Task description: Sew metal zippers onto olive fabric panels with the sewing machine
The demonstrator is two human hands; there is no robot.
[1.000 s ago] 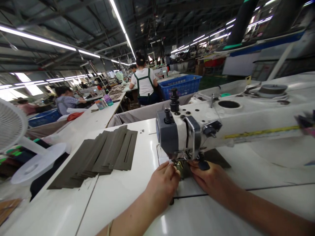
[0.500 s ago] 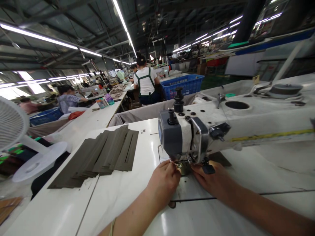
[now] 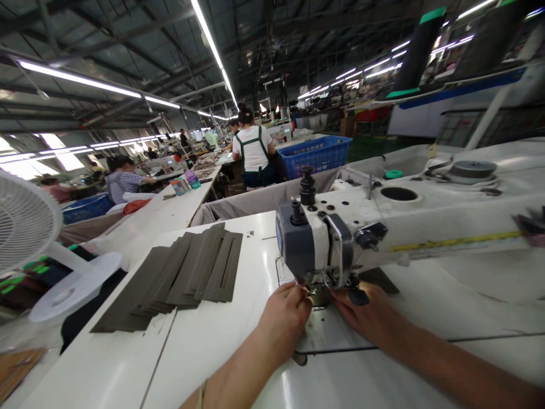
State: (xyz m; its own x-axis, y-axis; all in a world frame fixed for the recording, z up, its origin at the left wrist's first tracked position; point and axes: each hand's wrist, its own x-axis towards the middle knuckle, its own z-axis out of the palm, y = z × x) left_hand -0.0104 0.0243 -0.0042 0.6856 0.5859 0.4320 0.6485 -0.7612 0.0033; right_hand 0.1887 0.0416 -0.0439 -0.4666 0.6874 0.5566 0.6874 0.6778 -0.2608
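Observation:
At the sewing machine head (image 3: 315, 241), my left hand (image 3: 286, 318) is closed, its fingertips pinched just left of the needle area. My right hand (image 3: 366, 307) is on the other side, its fingers drawn together and partly hidden behind a dark lever. Between the fingertips, under the presser foot, a small part of a grey-brown panel (image 3: 320, 296) shows; the foot and hands cover most of it. A dark flat piece (image 3: 378, 280) sticks out behind my right hand; whether it is the same panel I cannot tell. Left of the machine lies a fanned stack of grey-brown panels (image 3: 170, 278), some with a long slot.
A white fan (image 3: 72, 261) stands at the left edge. Beyond the white table (image 3: 221, 341) are a fabric trough (image 3: 238, 204), a blue basket (image 3: 315, 154) and a seated person (image 3: 254, 145) facing away. Thread cones (image 3: 419, 51) rise at the upper right.
The whole view has shifted slightly, with the table and stack appearing a little lower and further right. Both hands keep their places at the needle area.

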